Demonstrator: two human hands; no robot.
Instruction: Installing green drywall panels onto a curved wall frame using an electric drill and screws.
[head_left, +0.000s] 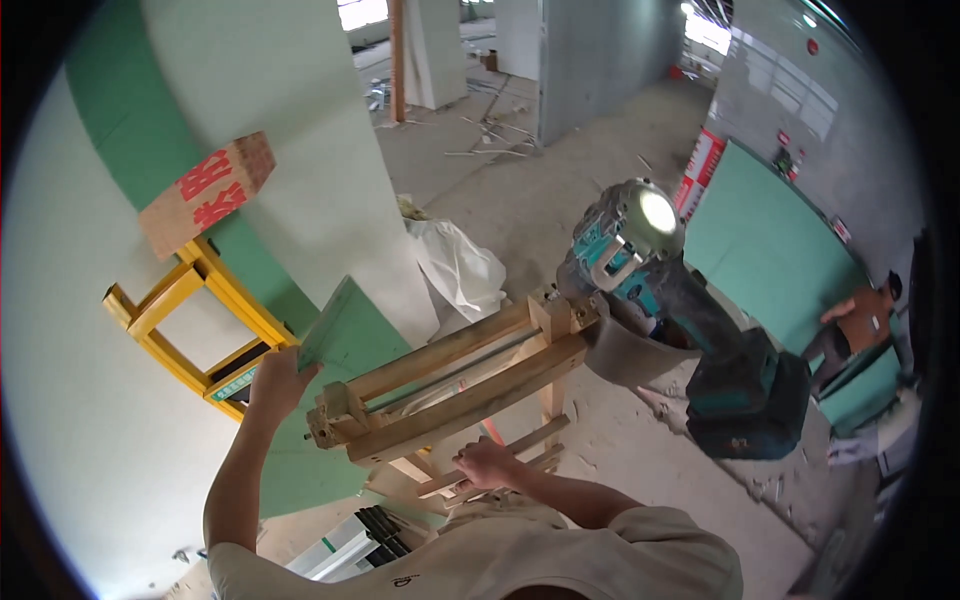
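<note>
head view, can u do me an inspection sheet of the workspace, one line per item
surface: dusty concrete floor, littered with scraps
job's things: green board beside a wooden ladder; teal-and-black power tool, lamp lit, at the ladder's right end by a brown container
clutter: white sack, thin strips, pale metal profiles
hands: left hand grips the board's edge; right hand has curled fingers at a wooden crosspiece, grip unclear
cables: nothing seen
surroundings: yellow ladder at left, grey partition, person in a brown top at right
</note>
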